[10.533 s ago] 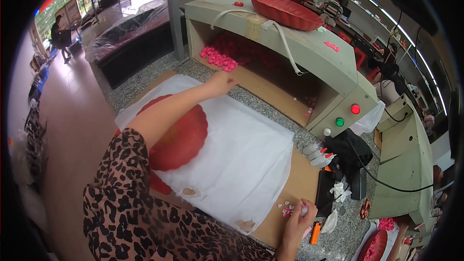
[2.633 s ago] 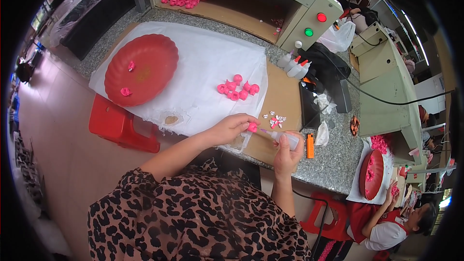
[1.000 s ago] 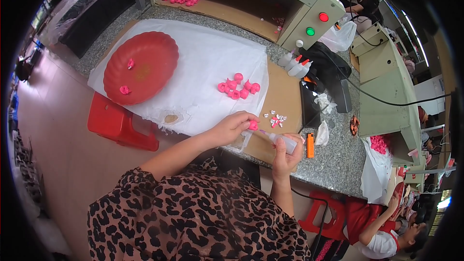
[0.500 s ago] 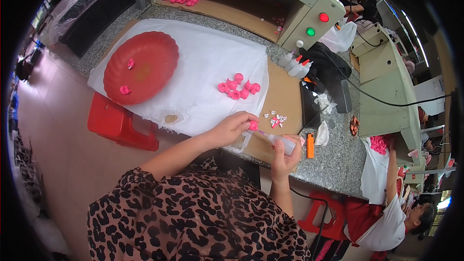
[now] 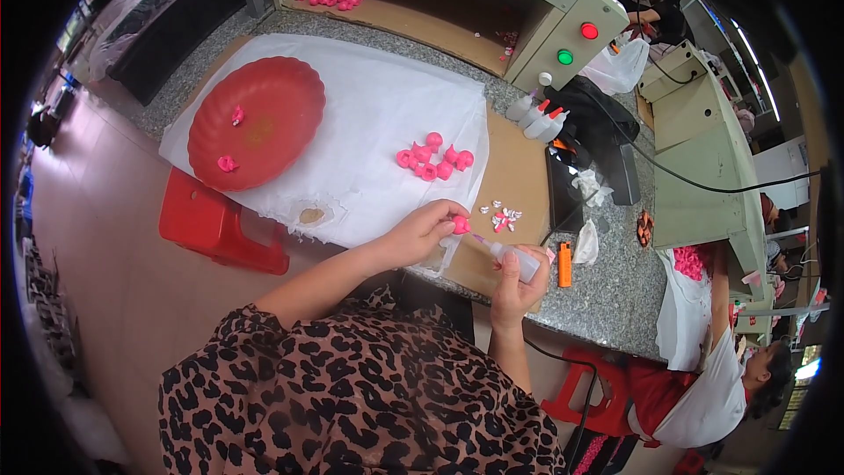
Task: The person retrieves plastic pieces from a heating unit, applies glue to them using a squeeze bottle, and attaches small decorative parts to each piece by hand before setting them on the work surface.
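Note:
My left hand (image 5: 425,230) pinches a small round pink piece (image 5: 461,225) above the table's front edge. In my right hand (image 5: 516,288) is a white squeeze bottle (image 5: 519,262) with a thin purplish nozzle, whose tip points at the pink piece with a slight gap between them. Beyond my hands, a cluster of pink pieces (image 5: 428,172), some hollow, lies on white paper (image 5: 369,114). Several tiny white and pink bits (image 5: 504,219) are scattered on the brown cardboard (image 5: 519,176) close to my right hand.
A red scalloped plate (image 5: 281,114) with two pink pieces stands at the left. An orange lighter (image 5: 564,266) lies right of my right hand. White bottles (image 5: 547,127) stand farther back, near a box with red and green buttons (image 5: 576,35). A co-worker (image 5: 703,387) sits at the right.
The bottle's nozzle has drawn back slightly from the pink piece, opening a small gap. My left hand has barely shifted. The co-worker at the right has leaned and turned their head.

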`<action>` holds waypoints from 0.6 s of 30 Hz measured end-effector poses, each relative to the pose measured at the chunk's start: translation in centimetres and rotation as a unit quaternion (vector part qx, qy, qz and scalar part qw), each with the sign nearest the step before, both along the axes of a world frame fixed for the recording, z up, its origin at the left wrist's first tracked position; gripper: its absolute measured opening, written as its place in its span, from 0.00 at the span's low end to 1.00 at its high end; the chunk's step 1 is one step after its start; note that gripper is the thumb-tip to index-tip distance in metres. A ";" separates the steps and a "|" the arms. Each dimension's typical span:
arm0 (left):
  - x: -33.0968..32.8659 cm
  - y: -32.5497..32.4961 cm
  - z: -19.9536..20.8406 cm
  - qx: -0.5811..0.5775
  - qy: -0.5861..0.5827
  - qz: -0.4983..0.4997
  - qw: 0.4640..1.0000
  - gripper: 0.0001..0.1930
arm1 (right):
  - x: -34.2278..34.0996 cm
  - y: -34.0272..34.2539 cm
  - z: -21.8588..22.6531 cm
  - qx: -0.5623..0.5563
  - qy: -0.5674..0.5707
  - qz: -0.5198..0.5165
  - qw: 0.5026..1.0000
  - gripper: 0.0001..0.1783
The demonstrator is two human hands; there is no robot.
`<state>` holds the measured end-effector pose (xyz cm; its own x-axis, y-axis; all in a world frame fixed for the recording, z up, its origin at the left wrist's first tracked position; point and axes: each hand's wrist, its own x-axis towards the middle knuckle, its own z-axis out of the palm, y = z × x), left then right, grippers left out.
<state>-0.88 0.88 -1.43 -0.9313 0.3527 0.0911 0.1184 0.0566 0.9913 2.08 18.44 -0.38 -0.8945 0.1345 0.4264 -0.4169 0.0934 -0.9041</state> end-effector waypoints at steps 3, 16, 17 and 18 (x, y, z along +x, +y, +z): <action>0.0 0.1 -0.3 0.025 -0.002 0.004 1.000 0.11 | 0.0 -0.1 -0.1 -0.010 -0.004 -0.001 1.000 0.07; -0.1 0.2 -0.7 0.107 -0.074 -0.021 0.991 0.10 | -0.1 -0.5 -0.7 -0.067 -0.028 -0.025 0.997 0.07; -0.1 0.2 -1.1 0.124 -0.070 -0.023 0.990 0.10 | -0.1 -0.6 -0.6 -0.067 -0.028 -0.025 0.997 0.07; -0.1 0.3 -1.4 0.140 -0.067 -0.025 0.988 0.10 | -0.1 -0.8 -0.4 -0.085 -0.026 -0.029 0.996 0.08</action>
<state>-1.03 1.19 -2.86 -0.9238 0.3768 0.0681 -0.0194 -0.2237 0.9745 2.02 17.65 -0.77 -0.9034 0.2535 0.3458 -0.3670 -0.0401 -0.9294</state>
